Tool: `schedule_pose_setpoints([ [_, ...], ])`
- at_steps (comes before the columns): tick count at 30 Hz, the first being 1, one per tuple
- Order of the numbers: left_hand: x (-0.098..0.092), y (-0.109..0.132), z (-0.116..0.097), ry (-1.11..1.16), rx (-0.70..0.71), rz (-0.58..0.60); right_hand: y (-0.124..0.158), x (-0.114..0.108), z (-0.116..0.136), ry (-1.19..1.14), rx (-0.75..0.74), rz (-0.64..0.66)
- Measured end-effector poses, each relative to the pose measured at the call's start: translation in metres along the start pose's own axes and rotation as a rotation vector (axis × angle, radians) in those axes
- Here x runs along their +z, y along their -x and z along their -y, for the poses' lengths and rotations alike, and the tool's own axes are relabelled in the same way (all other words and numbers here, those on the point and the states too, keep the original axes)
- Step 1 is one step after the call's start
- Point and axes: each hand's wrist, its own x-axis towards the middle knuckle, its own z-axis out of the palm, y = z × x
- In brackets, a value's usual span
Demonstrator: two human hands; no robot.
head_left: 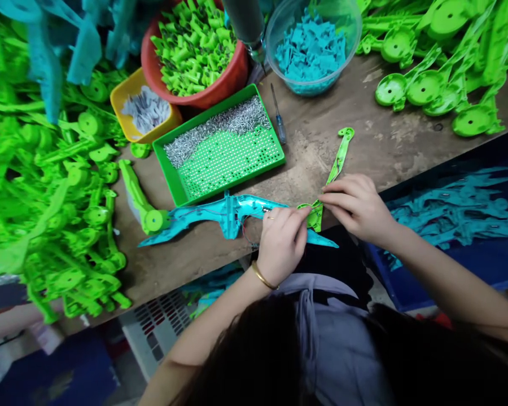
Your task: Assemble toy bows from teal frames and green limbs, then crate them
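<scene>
Left grip (283, 239), right grip (358, 206): knuckles up, fingertip pinches on one green limb (341, 154)

I look through the single head camera, set above and behind the left hand (283, 239) and right hand (355, 208), facing forward and steeply down. It is near enough that both fall about mid-view, with clothes (342, 344) below them and the bench (392, 149) beyond. The view leans: the bench's front edge climbs toward the right hand's side.

Assembly workshop; heaped plastic parts (74, 177); loose screws (249, 114)
</scene>
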Motion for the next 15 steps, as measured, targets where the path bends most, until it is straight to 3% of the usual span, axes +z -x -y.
schedule_pose_setpoints([
  [9,-0.012,0.000,0.013,0.148,-0.055,0.014,-0.001,0.009,-0.003,-0.026,0.037,-0.004],
  [15,-0.021,0.005,0.028,-0.136,0.056,0.133,-0.007,0.013,0.001,-0.030,0.055,0.010],
])
